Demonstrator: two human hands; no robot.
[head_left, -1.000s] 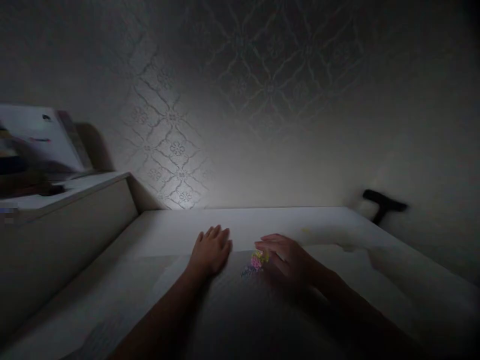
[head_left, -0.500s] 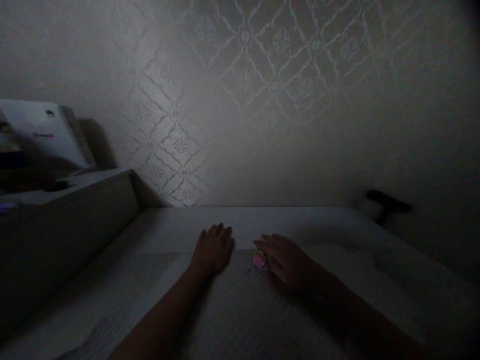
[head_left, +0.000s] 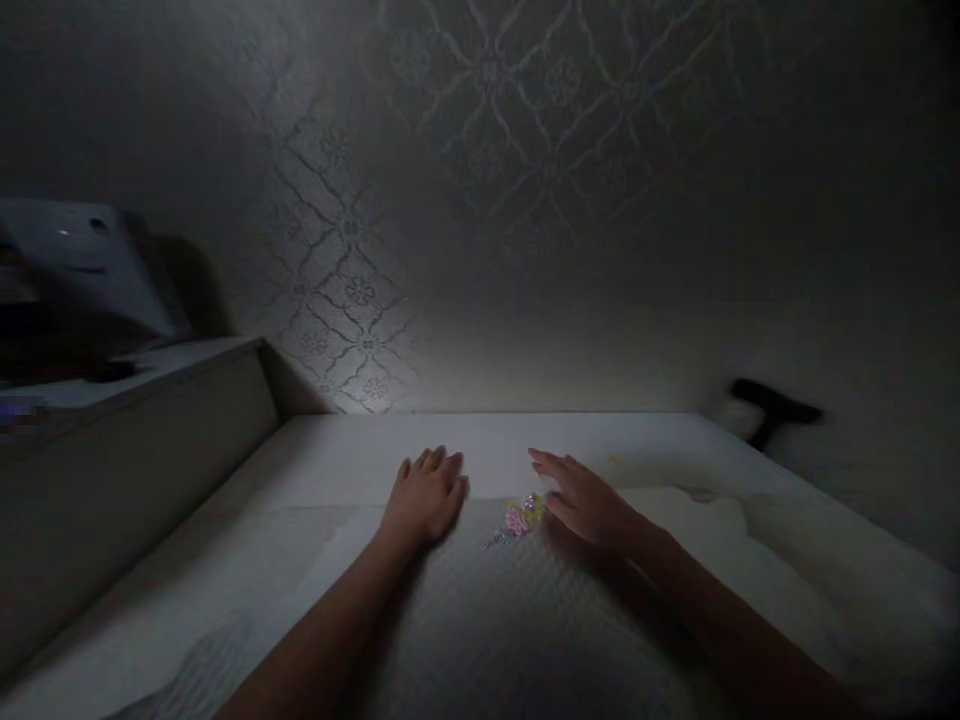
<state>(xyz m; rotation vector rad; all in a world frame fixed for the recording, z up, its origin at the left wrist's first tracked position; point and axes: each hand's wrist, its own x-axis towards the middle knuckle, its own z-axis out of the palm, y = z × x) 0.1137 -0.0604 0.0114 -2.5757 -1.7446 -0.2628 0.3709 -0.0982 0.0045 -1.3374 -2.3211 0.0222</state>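
Observation:
In dim light my left hand [head_left: 426, 495] lies flat, palm down, on a white quilted surface [head_left: 487, 620], fingers stretched out. My right hand [head_left: 585, 500] hovers a little to the right, fingers extended and empty. Between the two hands lies a small cluster of pink, yellow and clear beads [head_left: 517, 518] with a short silvery bit trailing to its left. The right hand's thumb side is just beside the beads, apart from them.
A patterned wallpapered wall [head_left: 487, 200] rises right behind the surface. A raised ledge [head_left: 150, 370] at the left carries a white box [head_left: 82, 265] and dark items. A black handle-like object [head_left: 772, 410] sticks out at the far right. A tiny yellow speck [head_left: 615, 459] lies near the back.
My right hand has lifted off the beads and opened, shifting slightly right, so the beads now lie uncovered. The left hand has stayed put.

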